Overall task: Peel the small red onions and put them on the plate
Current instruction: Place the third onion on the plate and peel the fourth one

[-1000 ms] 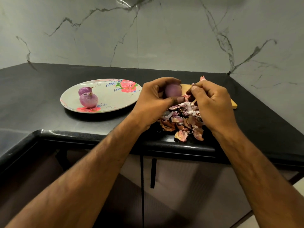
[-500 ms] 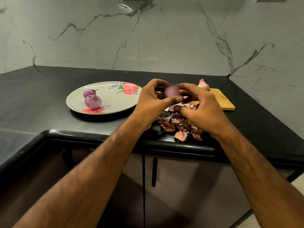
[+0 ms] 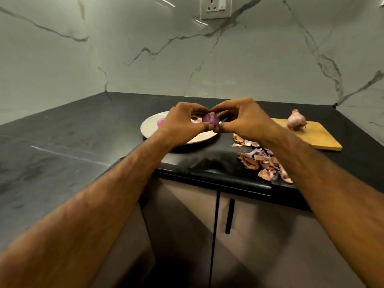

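Pinching the small red onion, left grip and right grip clamped its round sides; it looked light, slippery.

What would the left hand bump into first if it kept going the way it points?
The left hand holds the onion, so it would first meet the right hand, whose fingers grip the same onion from the other side. The plate seems to lie beneath them, but depth is unclear.

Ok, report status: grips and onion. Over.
Left grip, right grip both pinch onion. Skin scrap at its top. Plate just behind, path open.
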